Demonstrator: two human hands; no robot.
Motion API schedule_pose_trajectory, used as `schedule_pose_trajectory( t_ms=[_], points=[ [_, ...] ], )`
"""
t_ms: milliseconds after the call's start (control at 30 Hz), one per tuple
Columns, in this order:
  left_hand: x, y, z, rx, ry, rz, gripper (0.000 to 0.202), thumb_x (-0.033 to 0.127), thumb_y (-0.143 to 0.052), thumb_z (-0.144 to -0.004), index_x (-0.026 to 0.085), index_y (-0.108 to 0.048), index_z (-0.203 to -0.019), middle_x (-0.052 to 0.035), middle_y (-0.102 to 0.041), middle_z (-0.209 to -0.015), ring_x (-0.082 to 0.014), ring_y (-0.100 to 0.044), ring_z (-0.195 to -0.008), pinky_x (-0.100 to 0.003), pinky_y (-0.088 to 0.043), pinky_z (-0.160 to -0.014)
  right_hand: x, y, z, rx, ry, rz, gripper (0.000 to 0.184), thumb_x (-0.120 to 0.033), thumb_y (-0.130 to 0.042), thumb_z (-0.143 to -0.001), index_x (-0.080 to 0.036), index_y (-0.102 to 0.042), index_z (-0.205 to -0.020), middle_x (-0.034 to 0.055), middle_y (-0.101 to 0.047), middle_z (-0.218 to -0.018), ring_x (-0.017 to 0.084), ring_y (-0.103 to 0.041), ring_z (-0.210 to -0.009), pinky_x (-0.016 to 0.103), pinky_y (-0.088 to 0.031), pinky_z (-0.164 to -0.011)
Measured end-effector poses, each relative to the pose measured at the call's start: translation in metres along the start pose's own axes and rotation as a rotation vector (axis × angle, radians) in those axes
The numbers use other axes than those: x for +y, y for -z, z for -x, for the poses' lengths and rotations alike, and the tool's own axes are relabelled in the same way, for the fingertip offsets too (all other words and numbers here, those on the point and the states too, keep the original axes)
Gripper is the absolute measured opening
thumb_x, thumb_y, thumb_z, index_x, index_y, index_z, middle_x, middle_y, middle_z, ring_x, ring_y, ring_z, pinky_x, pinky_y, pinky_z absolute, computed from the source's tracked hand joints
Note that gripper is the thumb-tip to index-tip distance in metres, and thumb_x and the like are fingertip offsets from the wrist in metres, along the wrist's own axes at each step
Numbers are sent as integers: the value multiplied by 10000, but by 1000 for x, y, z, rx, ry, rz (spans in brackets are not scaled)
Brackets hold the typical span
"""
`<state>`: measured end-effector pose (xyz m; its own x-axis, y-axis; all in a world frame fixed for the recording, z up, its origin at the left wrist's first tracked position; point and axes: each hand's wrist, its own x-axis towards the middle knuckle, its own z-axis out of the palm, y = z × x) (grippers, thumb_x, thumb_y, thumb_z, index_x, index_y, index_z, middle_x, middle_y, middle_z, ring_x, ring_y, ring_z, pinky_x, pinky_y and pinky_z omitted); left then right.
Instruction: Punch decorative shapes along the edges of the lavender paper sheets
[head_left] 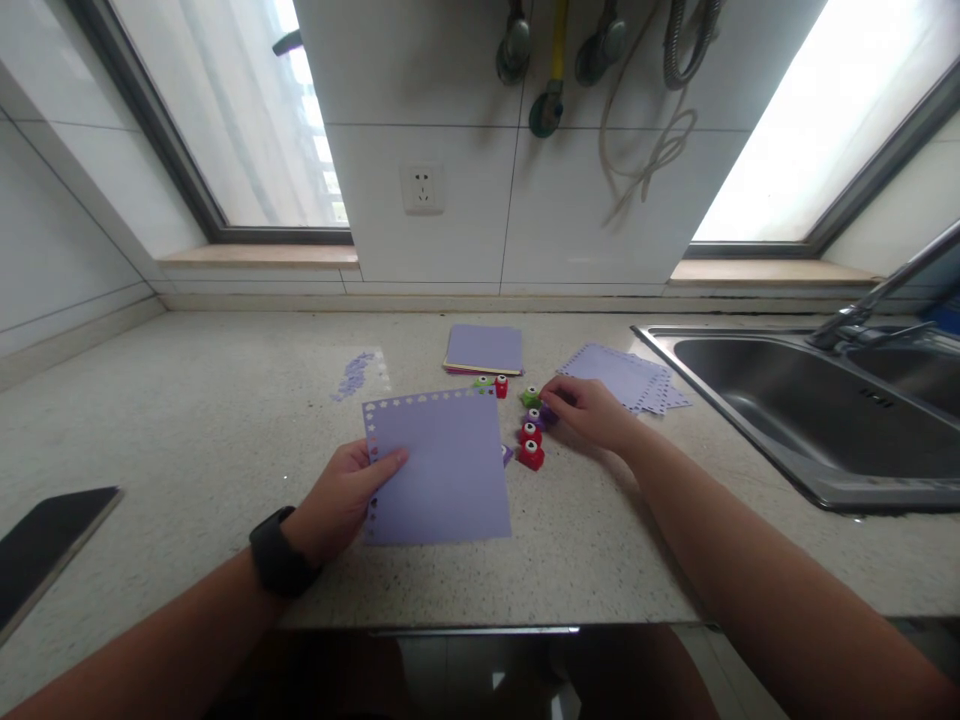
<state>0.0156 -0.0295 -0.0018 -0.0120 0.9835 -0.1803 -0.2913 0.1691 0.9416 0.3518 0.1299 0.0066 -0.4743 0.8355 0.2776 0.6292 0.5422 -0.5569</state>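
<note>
My left hand [341,500] pinches the left edge of a purple paper sheet [439,470] whose top and left borders are punched with small holes; it is held just above the counter. My right hand [592,408] reaches to a purple craft punch [546,413] among a cluster of small punches and closes its fingers around it. Two red punches [531,445] and a green punch [530,397] lie beside it.
A stack of purple sheets [484,350] lies behind, punched sheets [626,375] to the right, paper scraps [352,375] at left. A steel sink [825,410] with a tap is at right. A dark phone [45,545] lies at the left counter edge.
</note>
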Motion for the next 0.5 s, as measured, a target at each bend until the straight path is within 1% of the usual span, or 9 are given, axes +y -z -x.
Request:
schedule_pose_trajectory(
  t_ms=[200, 367, 500],
  points=[
    [2, -1, 0, 26, 5, 33, 210, 327, -878, -770, 198, -837, -931, -53, -850, -835, -233, -783, -695, -315, -633, -685, -2, 1, 0, 19, 10, -6, 219, -365, -562, -991, -227, -732, -982, 53, -755, -822, 199, -638, -707, 359, -476, -689],
    [2, -2, 0, 41, 12, 41, 190, 307, -869, -771, 193, -831, -918, -59, -848, -818, -252, -793, -710, -312, -628, -639, -4, 2, 1, 45, 6, 11, 216, -347, -560, -981, -220, -730, -1023, 31, -697, -722, 182, -578, -632, 352, -440, -645],
    [3, -4, 2, 65, 12, 41, 166, 275, -857, -775, 189, -828, -914, -70, -849, -828, -264, -800, -718, -324, -633, -645, -5, 1, 1, 45, 8, 14, 209, -340, -563, -977, -222, -726, -1033, 20, -680, -701, 172, -551, -611, 345, -430, -629]
  ],
)
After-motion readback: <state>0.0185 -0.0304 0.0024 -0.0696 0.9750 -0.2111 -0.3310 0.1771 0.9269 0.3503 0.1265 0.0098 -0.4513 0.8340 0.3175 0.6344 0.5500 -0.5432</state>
